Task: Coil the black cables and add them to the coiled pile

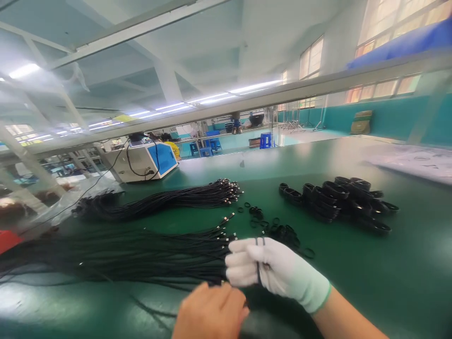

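My right hand (277,268), in a white glove with a green cuff, has its fingers curled in; a thin black band loops around the fingers and a dark strand with a small metal tip shows at the palm. Bare and closed, my left hand (212,310) is just left of it, near the front edge of the view, with dark cable trailing from its left side. Behind the hands lies a spread of loose black cables (141,254) with metal ends toward the right. Small black rings (282,233) lie beyond the glove.
A thicker cable bundle (176,197) lies farther back. Coiled black cables (332,200) are piled at the right, with a clear plastic sheet (420,162) beyond. A white and blue machine (143,160) stands at the back left; a red object (9,241) is at the left edge.
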`<state>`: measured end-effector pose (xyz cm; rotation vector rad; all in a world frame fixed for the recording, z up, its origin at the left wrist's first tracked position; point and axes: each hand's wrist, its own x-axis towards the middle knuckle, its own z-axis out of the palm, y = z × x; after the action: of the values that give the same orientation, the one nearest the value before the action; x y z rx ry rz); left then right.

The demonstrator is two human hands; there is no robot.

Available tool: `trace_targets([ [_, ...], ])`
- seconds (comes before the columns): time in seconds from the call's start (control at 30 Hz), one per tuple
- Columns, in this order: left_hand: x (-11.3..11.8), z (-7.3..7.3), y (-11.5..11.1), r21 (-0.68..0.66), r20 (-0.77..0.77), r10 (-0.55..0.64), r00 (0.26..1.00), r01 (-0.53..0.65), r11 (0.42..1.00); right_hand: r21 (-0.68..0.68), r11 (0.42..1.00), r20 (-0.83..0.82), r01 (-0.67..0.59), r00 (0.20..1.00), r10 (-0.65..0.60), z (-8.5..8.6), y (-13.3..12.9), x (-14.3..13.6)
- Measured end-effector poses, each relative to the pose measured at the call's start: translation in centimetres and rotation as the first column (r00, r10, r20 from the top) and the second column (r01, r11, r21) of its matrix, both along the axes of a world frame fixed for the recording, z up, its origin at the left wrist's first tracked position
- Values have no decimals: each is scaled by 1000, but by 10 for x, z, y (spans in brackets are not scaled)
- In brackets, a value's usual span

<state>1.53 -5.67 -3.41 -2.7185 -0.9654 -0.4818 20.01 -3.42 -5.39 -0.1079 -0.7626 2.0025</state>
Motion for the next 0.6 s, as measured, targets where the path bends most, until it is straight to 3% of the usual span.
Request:
trace_targets([
  [0.03,1,18,2,-21,35,-38,999,39,999,26,997,49,-78,996,77,-3,-4,-5],
  [0.1,4,51,14,-196,103,-46,994,65,979,57,977,101,-206,975,200,-8,-12,-14],
  [0.17,6,70,29,-424,187,2,982,79,902,44,959,89,-279,958,274,-12,-16,-21],
  [0.2,7,72,36,-533,232,32,972,100,840,25,955,74,-296,953,293,-14,-17,-24],
  [0.3,7,53,50,-736,391,121,912,231,637,-20,946,46,-324,945,325,-19,-16,-28],
  [0.37,7,34,54,-766,482,192,855,305,566,-13,953,57,-301,952,301,-21,-15,-29],
  [0.47,4,14,54,-753,542,271,796,316,577,-22,958,16,-286,958,287,-19,-15,-33],
  [0.6,-5,1,54,-727,498,284,819,216,652,-83,961,-138,-266,958,253,-4,-14,-32],
])
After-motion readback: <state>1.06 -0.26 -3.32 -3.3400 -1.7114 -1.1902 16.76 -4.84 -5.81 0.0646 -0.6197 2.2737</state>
